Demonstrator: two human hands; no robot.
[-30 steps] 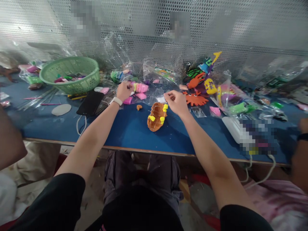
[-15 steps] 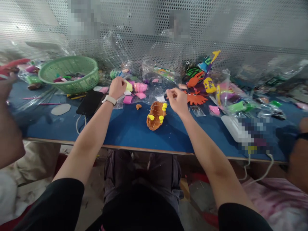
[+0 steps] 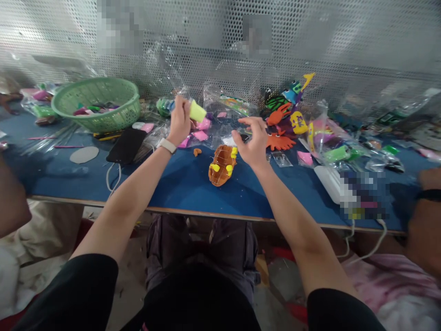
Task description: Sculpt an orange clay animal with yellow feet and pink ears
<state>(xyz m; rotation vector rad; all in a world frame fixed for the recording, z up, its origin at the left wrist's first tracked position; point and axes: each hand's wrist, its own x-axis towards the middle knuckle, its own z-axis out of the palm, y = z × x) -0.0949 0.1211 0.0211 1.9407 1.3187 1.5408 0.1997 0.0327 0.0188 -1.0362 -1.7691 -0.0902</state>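
My left hand (image 3: 180, 119), with a pale band on the wrist, is closed on a pale yellow piece of modelling clay (image 3: 197, 111), raised over the pink clay pieces (image 3: 200, 135). My right hand (image 3: 253, 140) hovers with thumb and fingers apart, nothing visible between them. Just below and to its left lies an orange-brown oval clay shape (image 3: 221, 172) with thin lines across it and yellow lumps (image 3: 229, 169) at its edges. A small orange clay scrap (image 3: 196, 151) rests left of it. Clear plastic wrapping (image 3: 217, 131) lies between the hands.
A green basket (image 3: 98, 124) holding coloured packets stands at the left, near a black phone-like slab (image 3: 127, 146) with a cord. An orange clay crab (image 3: 280, 141) and other clay figures sit back right. A white device (image 3: 327, 184) lies rightward. Other people's arms (image 3: 427, 202) flank both sides.
My left hand has lifted the pale yellow clay up and to the right. My right hand's fingers have spread from a pinch. The neighbour's hand at the left has moved from the red item's place.
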